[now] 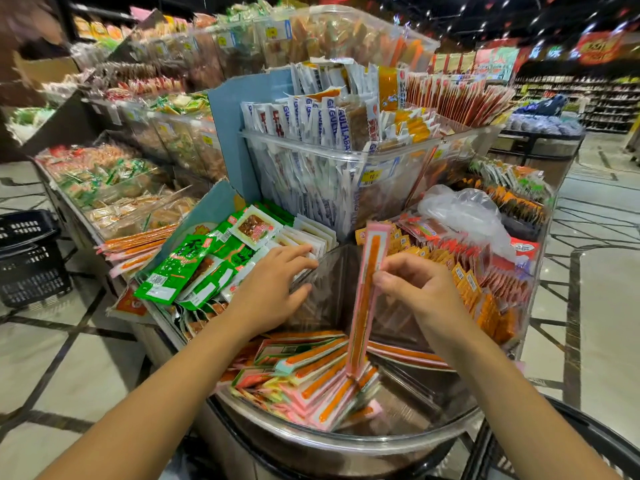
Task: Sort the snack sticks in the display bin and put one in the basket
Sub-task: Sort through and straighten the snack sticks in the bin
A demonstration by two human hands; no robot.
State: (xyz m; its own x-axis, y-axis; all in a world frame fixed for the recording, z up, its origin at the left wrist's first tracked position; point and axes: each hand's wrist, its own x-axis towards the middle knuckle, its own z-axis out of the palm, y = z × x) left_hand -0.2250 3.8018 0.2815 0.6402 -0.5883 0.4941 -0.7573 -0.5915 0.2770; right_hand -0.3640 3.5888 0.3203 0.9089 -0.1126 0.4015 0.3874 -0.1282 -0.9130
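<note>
The right hand [412, 289] pinches one snack stick [367, 289] upright over the display bin [346, 442], the left hand [273, 289] rests flat-fingered at its far-left divider, the loose sticks [311, 375] by the front rim look half-sorted, and the black basket [31, 258] waits well apart.

Green snack packets [180, 268] lie heaped at centre left. Above them, white-and-blue packets [311, 123] stand in a clear tub [346, 157] bearing a yellow price tag [372, 175]. A crumpled clear plastic bag [460, 209] sits right of centre, above orange packets [485, 306]. Stocked shelves [588, 98] fill the upper right.
</note>
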